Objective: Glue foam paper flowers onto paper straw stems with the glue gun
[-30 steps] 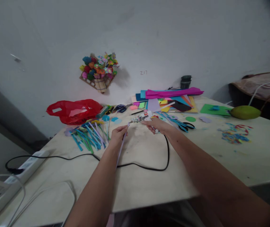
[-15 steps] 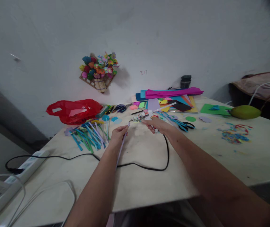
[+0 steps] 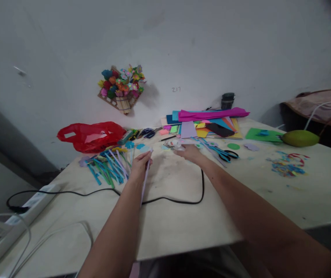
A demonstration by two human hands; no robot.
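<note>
My left hand [image 3: 142, 164] is pinched around a thin lilac paper strip [image 3: 145, 180], whose upper end pokes out past the fingertips and whose lower part hangs along the forearm. Farther right, my right hand [image 3: 189, 151] is closed on a white glue gun [image 3: 173, 144] low over the table. Its handle is mostly covered by the hand, and its black cord [image 3: 203, 185] loops down toward me. To the left of my left hand lies a pile of blue, green and lilac strips [image 3: 110, 166]. Blue flower cutouts [image 3: 140, 146] rest just beyond it.
A red plastic bag [image 3: 92, 135] sits at the back left. Coloured sheets [image 3: 212, 114] are stacked by the wall. Black-handled scissors [image 3: 228, 155], a green sheet [image 3: 258, 134], a yellow-green mango-like object [image 3: 300, 138] and paper scraps [image 3: 289, 166] lie right. A power strip [image 3: 17, 216] is at left.
My left hand has drawn left with the strip, apart from the glue gun. My right hand has turned and lowered the glue gun, and the cord loop has shifted slightly.
</note>
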